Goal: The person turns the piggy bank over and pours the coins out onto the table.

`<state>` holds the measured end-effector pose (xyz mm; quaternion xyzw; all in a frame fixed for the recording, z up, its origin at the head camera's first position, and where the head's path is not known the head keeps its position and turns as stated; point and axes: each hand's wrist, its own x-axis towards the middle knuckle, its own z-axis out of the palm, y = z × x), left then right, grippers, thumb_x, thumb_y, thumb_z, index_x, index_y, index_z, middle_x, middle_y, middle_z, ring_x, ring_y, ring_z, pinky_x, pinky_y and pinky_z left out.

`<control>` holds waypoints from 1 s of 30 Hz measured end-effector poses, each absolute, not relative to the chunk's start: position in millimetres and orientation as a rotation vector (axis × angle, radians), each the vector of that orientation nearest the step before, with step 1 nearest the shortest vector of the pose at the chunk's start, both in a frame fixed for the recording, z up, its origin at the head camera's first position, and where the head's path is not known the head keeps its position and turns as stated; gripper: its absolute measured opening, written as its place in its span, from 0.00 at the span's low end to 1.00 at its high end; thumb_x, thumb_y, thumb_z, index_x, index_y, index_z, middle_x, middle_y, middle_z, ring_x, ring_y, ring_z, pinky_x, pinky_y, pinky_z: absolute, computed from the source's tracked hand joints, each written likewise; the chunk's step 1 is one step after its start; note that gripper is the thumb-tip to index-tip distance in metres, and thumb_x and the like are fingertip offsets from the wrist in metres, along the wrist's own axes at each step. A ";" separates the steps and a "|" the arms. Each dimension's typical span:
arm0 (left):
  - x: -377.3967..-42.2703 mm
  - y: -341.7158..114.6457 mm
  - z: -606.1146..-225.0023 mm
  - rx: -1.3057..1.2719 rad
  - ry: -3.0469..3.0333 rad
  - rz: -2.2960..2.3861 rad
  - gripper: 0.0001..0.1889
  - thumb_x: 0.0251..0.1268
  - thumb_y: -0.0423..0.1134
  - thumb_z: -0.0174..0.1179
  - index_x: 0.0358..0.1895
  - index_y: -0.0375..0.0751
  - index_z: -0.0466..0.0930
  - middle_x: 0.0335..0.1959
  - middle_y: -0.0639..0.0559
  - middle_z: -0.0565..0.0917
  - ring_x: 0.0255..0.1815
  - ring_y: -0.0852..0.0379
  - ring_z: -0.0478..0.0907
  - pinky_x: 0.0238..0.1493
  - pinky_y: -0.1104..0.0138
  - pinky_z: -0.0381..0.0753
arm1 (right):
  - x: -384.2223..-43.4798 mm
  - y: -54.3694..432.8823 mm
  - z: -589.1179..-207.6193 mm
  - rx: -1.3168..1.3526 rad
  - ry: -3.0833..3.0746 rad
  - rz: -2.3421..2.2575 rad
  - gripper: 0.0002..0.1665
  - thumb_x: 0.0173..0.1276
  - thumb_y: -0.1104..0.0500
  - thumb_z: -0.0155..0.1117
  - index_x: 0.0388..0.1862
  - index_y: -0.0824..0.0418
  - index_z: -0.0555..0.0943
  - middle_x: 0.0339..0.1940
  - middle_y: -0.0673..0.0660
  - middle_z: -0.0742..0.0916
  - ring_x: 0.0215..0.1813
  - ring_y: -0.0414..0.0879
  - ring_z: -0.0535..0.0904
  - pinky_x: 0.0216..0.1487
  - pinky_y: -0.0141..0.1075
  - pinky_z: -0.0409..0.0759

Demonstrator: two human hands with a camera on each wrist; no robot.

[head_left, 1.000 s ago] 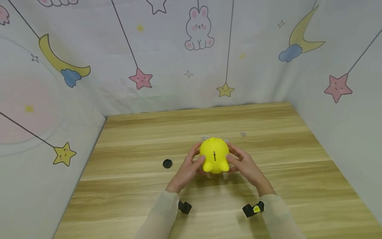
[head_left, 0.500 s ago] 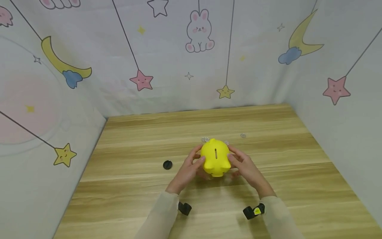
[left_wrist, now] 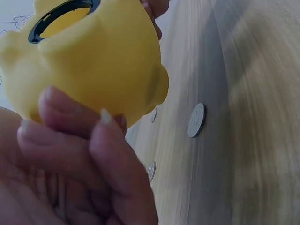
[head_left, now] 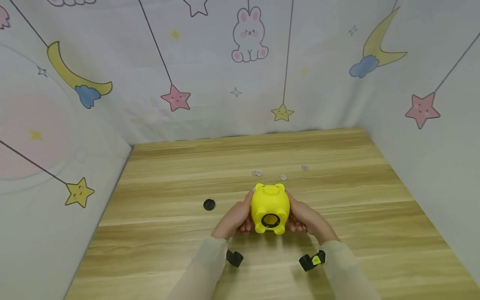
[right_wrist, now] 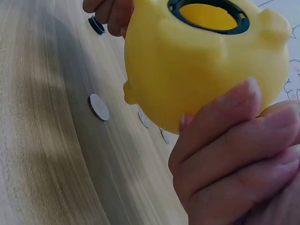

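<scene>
A yellow piggy bank (head_left: 270, 200) is between both hands, its snout up and its belly toward the head camera. A round hole with a black rim (right_wrist: 176, 12) opens in the belly, and the inside looks yellow. My left hand (head_left: 237, 216) holds the left flank, fingers bent beneath it in the left wrist view. On the other flank my right hand (head_left: 308, 217) grips with curled fingers. In the wrist views the bank is raised over the table, where a coin (left_wrist: 197, 120) lies below it. The coin slot is turned out of sight.
A black round cap (head_left: 209, 204) lies left of the hands. Beyond the piggy bank are several silver coins (head_left: 283, 177) on the wooden table (head_left: 168, 175). Printed white cloth (head_left: 210, 62) closes off the back and both sides.
The piggy bank has been tipped from slot toward the camera to belly and open hole toward the camera. Both hands have turned with it, fingers now lower beneath its sides.
</scene>
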<state>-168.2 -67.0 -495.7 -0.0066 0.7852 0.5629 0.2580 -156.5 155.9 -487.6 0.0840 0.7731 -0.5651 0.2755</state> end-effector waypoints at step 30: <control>-174.4 -72.4 -497.5 0.249 2.074 1.803 0.31 0.79 0.58 0.42 0.80 0.57 0.50 0.65 0.42 0.66 0.42 0.48 0.79 0.37 0.52 0.84 | -160.4 162.1 -490.9 -0.084 2.049 -1.911 0.38 0.80 0.44 0.49 0.80 0.60 0.55 0.63 0.70 0.75 0.46 0.68 0.82 0.34 0.49 0.85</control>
